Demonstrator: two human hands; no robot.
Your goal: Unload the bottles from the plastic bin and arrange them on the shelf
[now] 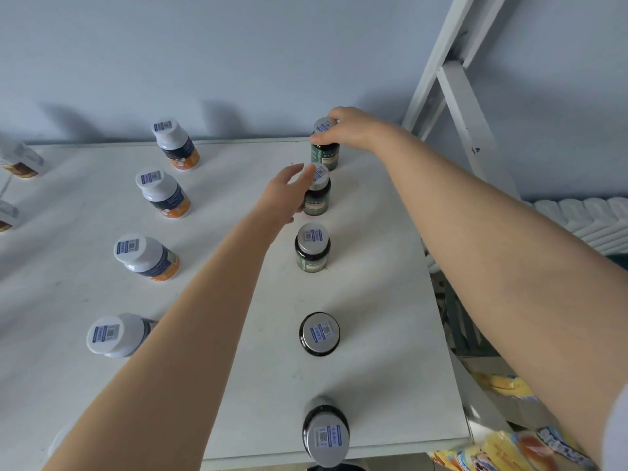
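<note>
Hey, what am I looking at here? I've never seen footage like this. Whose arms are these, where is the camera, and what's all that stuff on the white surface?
There is no machine here. These are a person's two bare arms, filmed by a single camera worn on their head, looking forward and down. The arms reach out over a white shelf. Two rows of bottles stand on it: white bottles on the left and dark bottles with grey caps on the right. The right hand grips the cap of the farthest dark bottle. The left hand lies against the next dark bottle, with its fingers at the cap. Whether it is really gripping that bottle is unclear from this picture.
</note>
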